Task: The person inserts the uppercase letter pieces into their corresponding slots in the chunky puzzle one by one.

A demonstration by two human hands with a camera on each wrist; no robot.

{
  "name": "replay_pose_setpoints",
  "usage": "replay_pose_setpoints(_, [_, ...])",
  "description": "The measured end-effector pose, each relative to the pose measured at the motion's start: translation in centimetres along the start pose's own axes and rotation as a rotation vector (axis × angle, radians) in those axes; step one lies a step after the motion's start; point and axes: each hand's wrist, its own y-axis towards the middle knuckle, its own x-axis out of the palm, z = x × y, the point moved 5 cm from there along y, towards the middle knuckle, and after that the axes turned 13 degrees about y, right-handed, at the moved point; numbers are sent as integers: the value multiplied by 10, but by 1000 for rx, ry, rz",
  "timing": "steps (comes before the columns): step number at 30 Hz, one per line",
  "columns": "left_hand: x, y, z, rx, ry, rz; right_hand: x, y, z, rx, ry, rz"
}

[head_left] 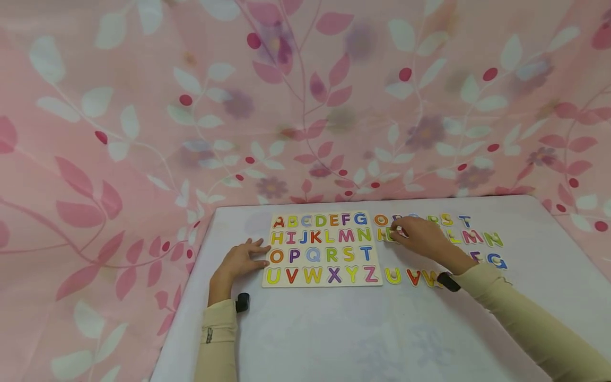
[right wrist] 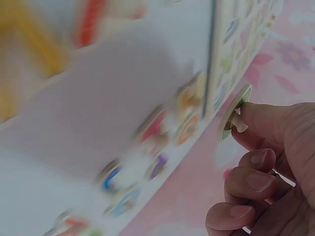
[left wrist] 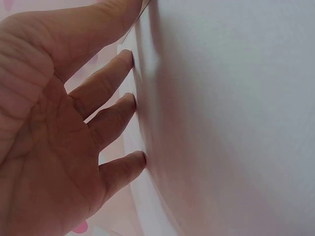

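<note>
My left hand (head_left: 239, 261) rests with spread fingers along the left edge of the wooden alphabet puzzle board (head_left: 322, 289). In the left wrist view, its fingers (left wrist: 114, 81) look fairly straight and touch a pale surface. My right hand (head_left: 422, 237) is just right of the board, above rows of loose letter pieces. Thumb and finger pinch a green-faced letter puzzle piece (right wrist: 242, 101) by its small knob (right wrist: 239, 124); I cannot tell which letter it is. Knobbed pieces appear to sit at A (head_left: 279, 222), B (head_left: 292, 221) and C (head_left: 307, 220) on the board.
Loose letter pieces lie right of the board, including O (head_left: 381, 219), S (head_left: 446, 220), T (head_left: 464, 222), N (head_left: 494, 240), G (head_left: 497, 261), U (head_left: 393, 276) and V (head_left: 413, 277). My right forearm hides some. A pink floral curtain (head_left: 305, 106) hangs behind the white table (head_left: 310, 334).
</note>
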Motion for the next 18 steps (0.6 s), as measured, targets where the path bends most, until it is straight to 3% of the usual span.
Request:
replay_pose_setpoints(6, [1,0,-1,-9,7,-6,15,36,-21,-20,32,-25])
replay_pose_setpoints(18, [0,-1,1,-11,1,-8,50,96,-66,-69,-23,-96])
